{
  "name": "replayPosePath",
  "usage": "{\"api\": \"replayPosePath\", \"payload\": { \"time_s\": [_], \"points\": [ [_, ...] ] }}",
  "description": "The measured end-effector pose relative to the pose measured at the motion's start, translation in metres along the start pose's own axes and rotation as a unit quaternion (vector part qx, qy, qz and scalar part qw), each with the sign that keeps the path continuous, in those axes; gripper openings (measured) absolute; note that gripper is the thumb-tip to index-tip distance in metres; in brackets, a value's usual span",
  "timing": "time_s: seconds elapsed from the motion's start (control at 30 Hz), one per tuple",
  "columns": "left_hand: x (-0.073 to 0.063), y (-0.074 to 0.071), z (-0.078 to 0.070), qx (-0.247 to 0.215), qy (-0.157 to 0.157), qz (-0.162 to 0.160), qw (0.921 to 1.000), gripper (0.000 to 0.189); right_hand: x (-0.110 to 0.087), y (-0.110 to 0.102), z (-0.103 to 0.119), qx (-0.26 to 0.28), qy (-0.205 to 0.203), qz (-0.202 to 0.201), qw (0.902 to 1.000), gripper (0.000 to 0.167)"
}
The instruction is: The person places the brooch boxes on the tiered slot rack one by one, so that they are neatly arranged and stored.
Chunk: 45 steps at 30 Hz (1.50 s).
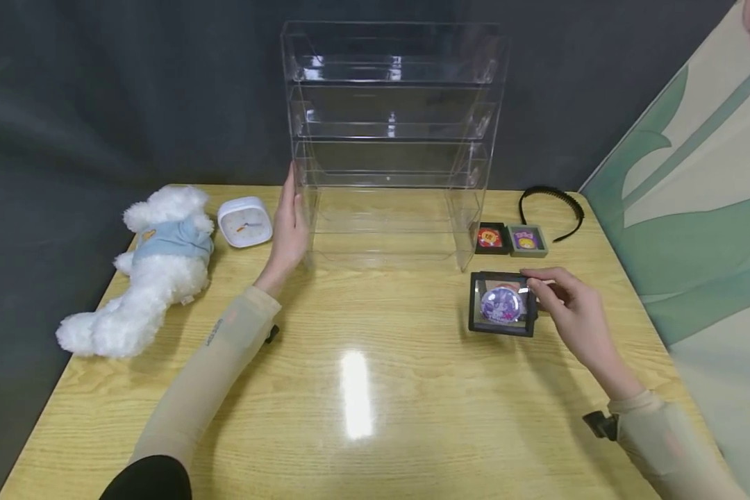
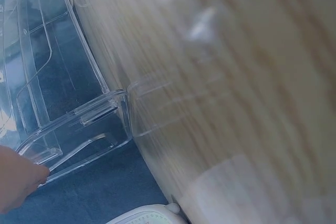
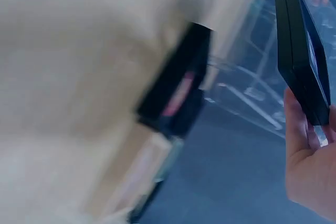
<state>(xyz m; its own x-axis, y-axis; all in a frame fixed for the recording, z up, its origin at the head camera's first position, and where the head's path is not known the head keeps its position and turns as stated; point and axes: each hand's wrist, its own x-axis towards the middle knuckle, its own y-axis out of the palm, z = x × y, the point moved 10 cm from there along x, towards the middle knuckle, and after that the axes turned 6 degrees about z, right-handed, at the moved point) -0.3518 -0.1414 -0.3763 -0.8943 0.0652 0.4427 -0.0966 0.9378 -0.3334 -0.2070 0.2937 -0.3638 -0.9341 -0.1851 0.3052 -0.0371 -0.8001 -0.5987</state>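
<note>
Black frame [image 3: 295, 51] with a purple badge [image 1: 500, 304]: pinching its edge with the right hand [image 1: 578, 316]; touching the side of the clear shelf [image 1: 387, 131] with the left hand [image 1: 290, 229], using straight fingers.

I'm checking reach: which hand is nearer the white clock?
Left: the left hand is close beside the white clock; the right hand is across the table, holding a black frame.

There are three frames [image 1: 501, 305], one plush [image 1: 171, 271], one clock [image 1: 245, 222], one headband [image 1: 553, 190], one rack [image 1: 394, 142] and perhaps four shelves [image 1: 350, 130].
</note>
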Motion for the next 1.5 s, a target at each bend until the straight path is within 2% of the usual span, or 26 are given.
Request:
{"api": "replayPosePath", "payload": {
  "time_s": [0.33, 0.57, 0.73, 1.17, 1.27, 1.37, 1.5],
  "points": [
    [-0.006, 0.003, 0.007, -0.009, -0.007, 0.001, 0.9999, 0.056, 0.08, -0.005, 0.059, 0.033, -0.074, -0.04, 0.9959, 0.022],
    [-0.007, 0.005, 0.009, -0.008, -0.01, 0.001, 0.9999, 0.056, 0.138, -0.009, 0.108, 0.047, -0.158, -0.075, 0.9835, 0.022],
    [-0.007, 0.005, 0.007, -0.009, -0.005, 0.005, 0.9999, 0.055, 0.171, -0.01, 0.131, 0.063, -0.175, -0.089, 0.9785, 0.023],
    [-0.004, 0.002, 0.005, -0.004, 0.001, 0.0, 1.0, 0.056, 0.229, -0.004, 0.173, 0.058, -0.213, -0.115, 0.9686, 0.023],
    [-0.003, 0.002, 0.005, -0.001, 0.0, -0.001, 1.0, 0.055, 0.242, 0.0, 0.18, 0.064, -0.212, -0.118, 0.968, 0.023],
    [-0.002, 0.001, 0.004, 0.002, 0.002, -0.001, 1.0, 0.055, 0.253, 0.005, 0.191, 0.056, -0.242, -0.118, 0.9615, 0.024],
    [-0.001, 0.001, 0.0, 0.005, 0.009, -0.001, 0.9999, 0.055, 0.268, 0.012, 0.197, 0.062, -0.242, -0.129, 0.9597, 0.024]
  ]
}}
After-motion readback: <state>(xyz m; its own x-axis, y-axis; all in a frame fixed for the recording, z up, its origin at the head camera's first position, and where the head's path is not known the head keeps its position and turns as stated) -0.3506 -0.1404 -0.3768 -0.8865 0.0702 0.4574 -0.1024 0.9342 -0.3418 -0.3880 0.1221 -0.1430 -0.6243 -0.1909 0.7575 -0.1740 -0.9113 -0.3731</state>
